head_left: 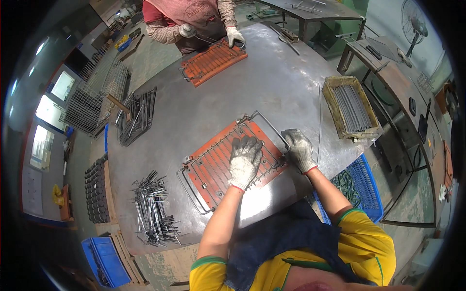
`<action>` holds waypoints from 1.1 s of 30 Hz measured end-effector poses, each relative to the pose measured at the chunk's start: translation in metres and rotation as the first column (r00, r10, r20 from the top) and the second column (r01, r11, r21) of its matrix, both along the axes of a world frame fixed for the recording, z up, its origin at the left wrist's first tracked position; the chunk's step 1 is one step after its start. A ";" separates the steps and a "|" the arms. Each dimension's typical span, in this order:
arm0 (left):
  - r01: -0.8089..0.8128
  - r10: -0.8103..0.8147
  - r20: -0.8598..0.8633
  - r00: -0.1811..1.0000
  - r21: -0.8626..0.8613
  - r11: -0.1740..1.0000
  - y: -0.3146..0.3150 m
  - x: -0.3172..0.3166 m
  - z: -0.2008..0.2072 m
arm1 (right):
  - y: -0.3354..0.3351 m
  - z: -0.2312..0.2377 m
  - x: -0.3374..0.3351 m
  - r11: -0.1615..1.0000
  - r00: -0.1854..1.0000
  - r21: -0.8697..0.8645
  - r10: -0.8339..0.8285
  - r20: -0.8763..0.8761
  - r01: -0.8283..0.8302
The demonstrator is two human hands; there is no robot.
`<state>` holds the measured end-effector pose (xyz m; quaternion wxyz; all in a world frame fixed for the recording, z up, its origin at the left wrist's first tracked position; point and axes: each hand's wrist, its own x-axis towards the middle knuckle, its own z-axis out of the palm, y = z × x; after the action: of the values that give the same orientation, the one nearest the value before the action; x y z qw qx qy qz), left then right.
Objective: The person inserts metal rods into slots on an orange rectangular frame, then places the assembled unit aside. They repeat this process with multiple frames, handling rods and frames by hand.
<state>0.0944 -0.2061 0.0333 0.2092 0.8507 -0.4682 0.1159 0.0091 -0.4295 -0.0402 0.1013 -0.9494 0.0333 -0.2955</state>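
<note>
An orange slotted jig plate (213, 185) lies on the metal table in front of me, with several thin metal rods laid across it. A bent wire frame (267, 120) loops beyond its right end, and another wire loop (190, 194) sticks out at its left end. My left hand (246, 162), in a white and grey work glove, rests palm down on the rods, fingers stretched out. My right hand (299, 149), gloved alike, closes its fingers on the wire frame at the plate's right corner; its fingertips are partly hidden.
Loose short rods (154, 208) are piled at the left, wire frames (137, 116) stacked beyond. A worn bin (330, 97) of straight rods stands right, near a single long rod (319, 126). Across the table a co-worker's gloved hands (235, 37) handle another orange jig (213, 63). A blue crate (374, 194) sits below.
</note>
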 end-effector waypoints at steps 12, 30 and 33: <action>0.022 -0.022 0.012 1.000 -0.070 0.997 0.000 0.004 -0.006 | 0.001 -0.002 0.000 0.999 1.000 0.050 0.022 0.010 -0.022; -0.009 0.009 0.013 1.000 -0.036 0.999 0.003 0.001 -0.007 | -0.002 -0.008 0.003 1.000 1.000 0.030 0.003 -0.028 -0.003; 0.000 -0.001 -0.046 0.999 -0.026 1.000 0.002 -0.001 0.001 | -0.006 -0.014 0.002 1.000 0.999 0.027 0.008 -0.037 -0.007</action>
<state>0.0937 -0.2036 0.0340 0.2309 0.8503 -0.4618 0.1024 0.0114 -0.4353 -0.0545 0.1146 -0.9534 0.0355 -0.2769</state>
